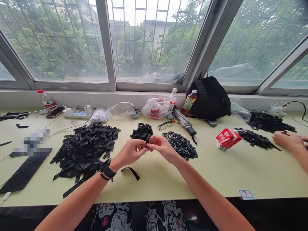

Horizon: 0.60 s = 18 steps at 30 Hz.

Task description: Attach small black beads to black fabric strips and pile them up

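Observation:
My left hand (128, 152), with a black watch on its wrist, pinches one side of a short black fabric strip (148, 139). The fingers of my right hand (161, 147) are closed on the strip's other side. The fingertips meet and partly hide it. Just behind my hands lies a small heap of black pieces (141, 130). To the left is a large pile of black strips (84, 149). Small shiny black parts (181, 146), too small to name, are spread to the right. A loose black strip (131, 172) lies in front of my left hand.
Glasses (165, 125), a folded umbrella (184, 121) and a plastic bag (155, 109) are behind my hands. At right are a red-and-white carton (227, 139), a black backpack (208, 96) and another person's hands (287, 139) near black strips (257, 138).

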Motion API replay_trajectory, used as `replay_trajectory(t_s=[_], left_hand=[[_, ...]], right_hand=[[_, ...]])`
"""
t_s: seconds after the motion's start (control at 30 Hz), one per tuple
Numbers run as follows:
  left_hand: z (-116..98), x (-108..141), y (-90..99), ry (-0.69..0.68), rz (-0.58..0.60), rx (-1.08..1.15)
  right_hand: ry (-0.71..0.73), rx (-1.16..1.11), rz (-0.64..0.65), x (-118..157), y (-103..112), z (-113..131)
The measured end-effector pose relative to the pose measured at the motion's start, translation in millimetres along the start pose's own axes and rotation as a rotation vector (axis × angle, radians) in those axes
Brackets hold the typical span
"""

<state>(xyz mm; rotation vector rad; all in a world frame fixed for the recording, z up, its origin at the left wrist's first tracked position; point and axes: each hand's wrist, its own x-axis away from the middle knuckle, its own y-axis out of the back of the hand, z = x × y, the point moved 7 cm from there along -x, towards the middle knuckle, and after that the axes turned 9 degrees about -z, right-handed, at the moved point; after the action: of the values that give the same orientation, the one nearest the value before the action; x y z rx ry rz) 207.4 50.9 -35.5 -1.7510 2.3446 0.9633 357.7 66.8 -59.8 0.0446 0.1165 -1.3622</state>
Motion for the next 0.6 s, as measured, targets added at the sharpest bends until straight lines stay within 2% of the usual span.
replay_trajectory(t_s=[0.13,0.23,0.33,0.4,0.5,0.6], left_hand=[[-7.0,-3.0,25.4,-0.012,0.096,-0.134],[-5.7,2.3,35.3,0.001,0.327,-0.23],[4.7,15.4,36.0,0.065,0.576,-0.291],[14.4,22.4,33.6,0.112,0.672,-0.326],[24.9,26.7,25.3,0.146,0.729,-0.32],[21.2,21.1,15.9,0.087,0.633,-0.195]], right_hand=[[-0.031,0.023,-0.039,-1.8,5.3,-4.5],[0.006,0.063,-0.143,-6.6,14.6,-11.4],[0.162,0.267,-0.305,-10.9,33.8,-5.6],[0.296,0.48,-0.392,-12.1,48.8,5.2],[0.406,0.71,-0.493,-14.8,75.9,15.7],[0.416,0.911,-0.519,-20.6,100.5,13.3]])
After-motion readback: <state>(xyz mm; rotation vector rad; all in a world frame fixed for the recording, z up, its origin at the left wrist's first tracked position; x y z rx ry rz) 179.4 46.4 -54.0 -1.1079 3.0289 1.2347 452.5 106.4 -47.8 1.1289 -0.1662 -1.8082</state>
